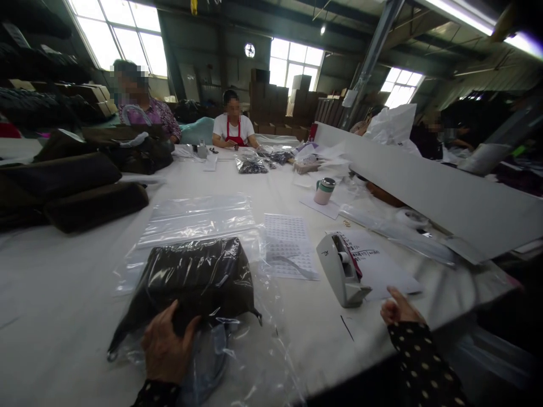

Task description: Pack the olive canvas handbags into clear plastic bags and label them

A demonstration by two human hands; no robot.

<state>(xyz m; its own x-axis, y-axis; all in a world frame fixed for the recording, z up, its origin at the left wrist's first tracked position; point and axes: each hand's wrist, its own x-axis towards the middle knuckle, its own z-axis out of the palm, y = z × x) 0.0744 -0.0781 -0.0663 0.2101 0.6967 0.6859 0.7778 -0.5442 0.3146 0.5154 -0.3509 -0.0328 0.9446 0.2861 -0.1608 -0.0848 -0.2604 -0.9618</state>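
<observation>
A dark handbag [199,277] inside a clear plastic bag [271,339] lies on the white table in front of me. My left hand [167,345] rests on its near side, thumb and fingers spread over the plastic. Beneath the clear film, a greyish loop like a handle [212,362] shows. At the right, my right hand [401,311] hovers near the cutting end of a grey tape dispenser [341,271]. One digit points out while the other fingers curl in; whatever they may hold is too small to make out.
Flat plastic bags [195,217] and a printed label sheet [291,243] lie behind the handbag. A handwritten paper [382,263] is by the dispenser, with a lidded mug [324,191] farther back. Dark bags [63,181] are piled left. Co-workers [233,124] sit across the table.
</observation>
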